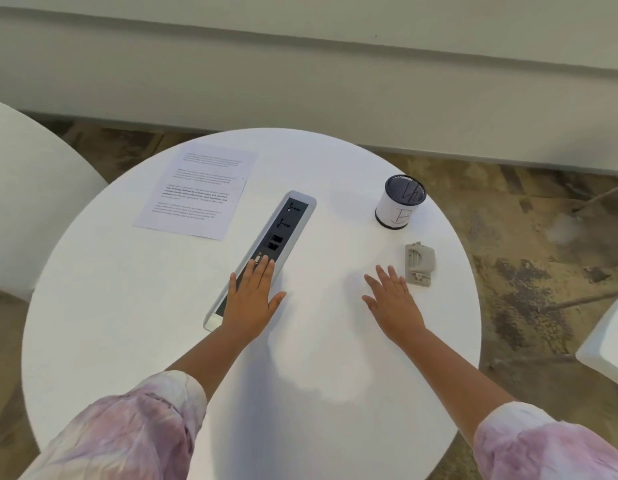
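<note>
Both my hands lie flat, palms down, on a round white table [162, 323]. My left hand [253, 297] rests with straight fingers over the near half of a long grey power strip [286, 223] set into the tabletop. My right hand [394, 303] lies open on the bare tabletop, its fingertips just left of a small grey stapler-like device [420, 263], close to it but apart. A white cylindrical cup [397, 206] with a dark rim, marked with a handwritten letter, stands beyond the device. A printed sheet of paper [196, 192] lies at the far left.
White chairs stand at the left [27, 202] and at the right edge [608, 344]. Past the table runs a white wall ledge [300, 98] above a mottled brown floor [529, 271]. Thin chair legs cross the floor at the right.
</note>
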`<state>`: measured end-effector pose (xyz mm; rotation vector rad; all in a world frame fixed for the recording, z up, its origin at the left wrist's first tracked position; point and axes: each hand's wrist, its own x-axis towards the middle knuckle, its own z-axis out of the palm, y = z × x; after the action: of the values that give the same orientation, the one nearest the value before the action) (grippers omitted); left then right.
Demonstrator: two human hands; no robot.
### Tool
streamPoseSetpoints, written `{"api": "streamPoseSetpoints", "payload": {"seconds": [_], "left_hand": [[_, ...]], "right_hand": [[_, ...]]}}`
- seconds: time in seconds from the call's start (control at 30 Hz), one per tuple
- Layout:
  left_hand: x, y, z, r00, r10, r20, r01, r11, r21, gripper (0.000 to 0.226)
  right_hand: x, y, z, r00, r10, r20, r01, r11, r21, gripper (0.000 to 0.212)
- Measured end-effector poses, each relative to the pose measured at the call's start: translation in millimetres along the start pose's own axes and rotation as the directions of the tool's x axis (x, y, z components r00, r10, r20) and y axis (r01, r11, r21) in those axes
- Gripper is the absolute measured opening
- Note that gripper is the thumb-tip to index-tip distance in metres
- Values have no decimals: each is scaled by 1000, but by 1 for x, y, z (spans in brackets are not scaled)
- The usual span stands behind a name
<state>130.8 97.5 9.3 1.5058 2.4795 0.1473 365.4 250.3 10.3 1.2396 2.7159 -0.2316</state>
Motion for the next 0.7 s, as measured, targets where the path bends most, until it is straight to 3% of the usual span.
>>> {"api": "streamPoseSetpoints", "payload": {"seconds": [0.27,0.57,0.7], "left_hand": [[-1,-20,17,993,-113,40,110,991,70,113],[-4,-34,27,991,-128,48,128,992,19,102],[-6,-38,33,991,-127,40,125,992,33,92]], "right_hand": [[9,-1,17,998,19,55,-29,984,178,50],[2,-8,35,986,135,-103,-62,853,518,38],[-17,-18,47,983,55,-177,41,867,497,30]]}}
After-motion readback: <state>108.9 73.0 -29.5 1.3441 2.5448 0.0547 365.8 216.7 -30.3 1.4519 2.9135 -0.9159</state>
